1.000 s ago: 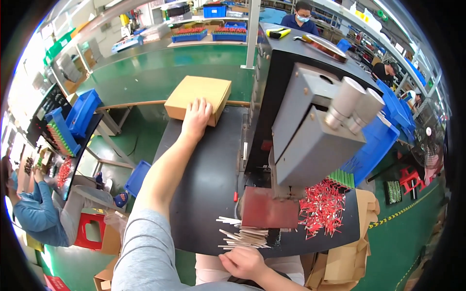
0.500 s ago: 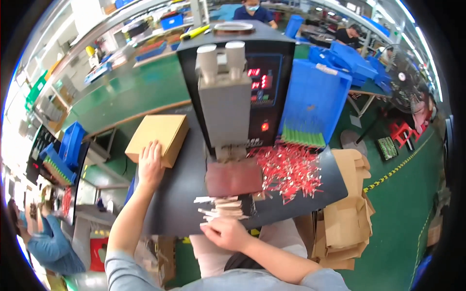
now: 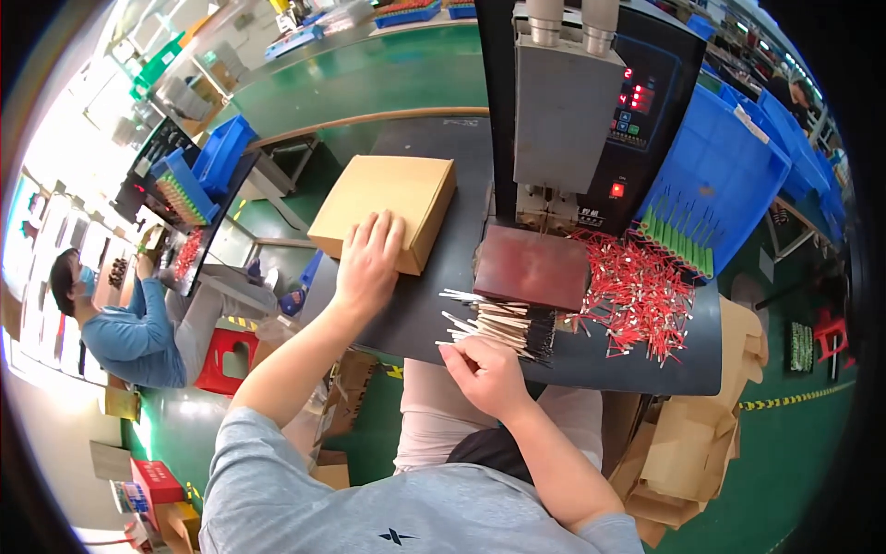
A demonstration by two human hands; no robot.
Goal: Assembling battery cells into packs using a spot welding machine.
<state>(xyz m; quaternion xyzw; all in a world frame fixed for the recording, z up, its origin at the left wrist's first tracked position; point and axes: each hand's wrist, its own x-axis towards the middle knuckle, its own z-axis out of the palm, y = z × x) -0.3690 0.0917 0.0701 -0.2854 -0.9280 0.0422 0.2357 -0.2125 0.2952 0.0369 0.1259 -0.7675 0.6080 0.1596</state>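
Note:
My left hand (image 3: 371,263) lies flat, fingers stretched out, over the near edge of a closed yellow-brown cardboard box (image 3: 392,194) on the dark tabletop. At the table's front edge my right hand (image 3: 487,377) is closed, its fingers curled against the near end of a bundle of thin white and black wires (image 3: 503,321). What those fingers hold, if anything, is hidden. Just beyond the bundle sits a dark red block (image 3: 532,266), beneath the head of a bench machine (image 3: 565,120). A heap of short red wires (image 3: 641,300) with shiny ends spreads to the right.
Green cylindrical parts with thin leads (image 3: 678,240) stand in a row before a tilted blue bin (image 3: 715,166). Flattened cardboard (image 3: 688,443) leans below the table's right end. A co-worker in blue (image 3: 138,323) sits at another bench on the left.
My view has swung left, so the box, machine and wires appear farther right. The left hand stays on the box, and the right stays curled by the wire bundle.

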